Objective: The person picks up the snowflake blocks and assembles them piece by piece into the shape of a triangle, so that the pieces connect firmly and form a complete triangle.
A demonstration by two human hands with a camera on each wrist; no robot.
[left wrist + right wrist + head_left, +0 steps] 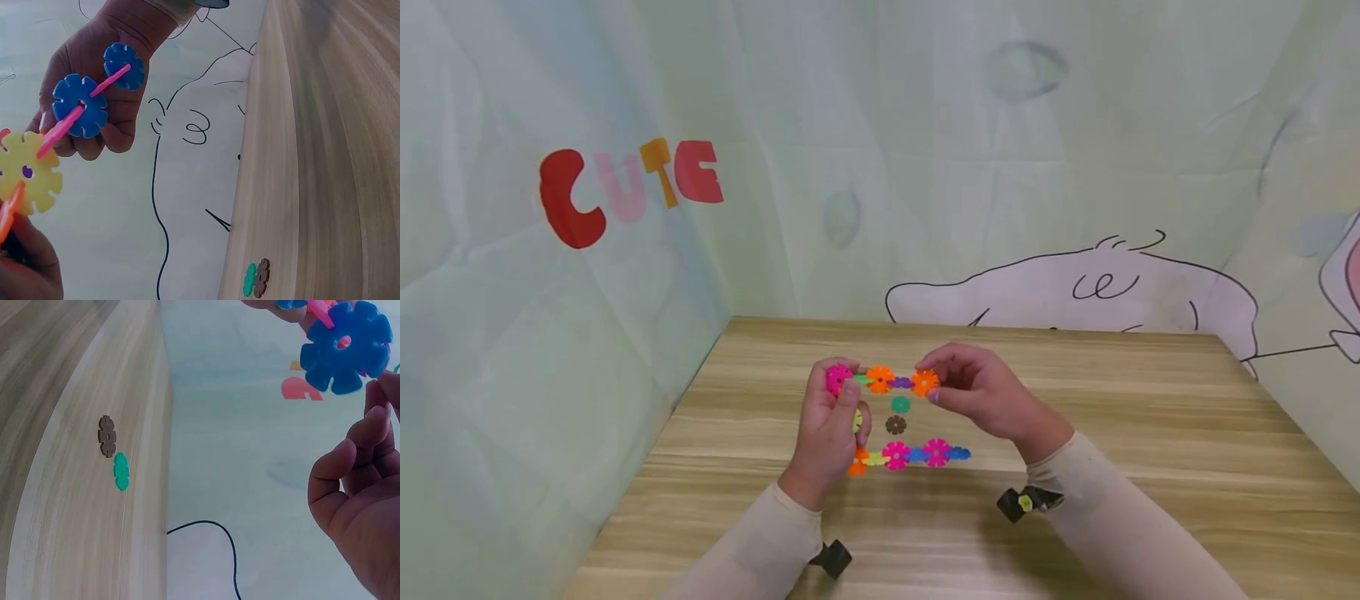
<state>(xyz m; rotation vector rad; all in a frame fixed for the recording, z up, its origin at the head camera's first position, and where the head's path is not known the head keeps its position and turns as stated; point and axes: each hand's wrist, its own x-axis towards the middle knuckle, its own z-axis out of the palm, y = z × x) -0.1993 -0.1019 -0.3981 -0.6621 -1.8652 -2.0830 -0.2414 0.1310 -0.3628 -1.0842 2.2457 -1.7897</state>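
Interlocked flower-shaped plastic discs form a bent chain held up in front of me, with an upper row (880,380) and a lower row (916,455). My left hand (826,433) grips the left side, thumb against a pink disc (838,380) of the upper row; its fingers partly hide a yellow-green disc (857,421). My right hand (988,392) pinches the orange disc (925,383) at the upper row's right end. The lower row runs from orange through yellow, pink and blue pieces to a free blue end disc (124,66), in front of my right hand in the left wrist view.
Two loose discs, one green (121,471) and one brown (107,436), lie close together on the wooden table (760,542). Behind the table hangs a pale backdrop (850,125) with letters and a cartoon drawing. Each sleeve carries a black wrist camera (1028,502).
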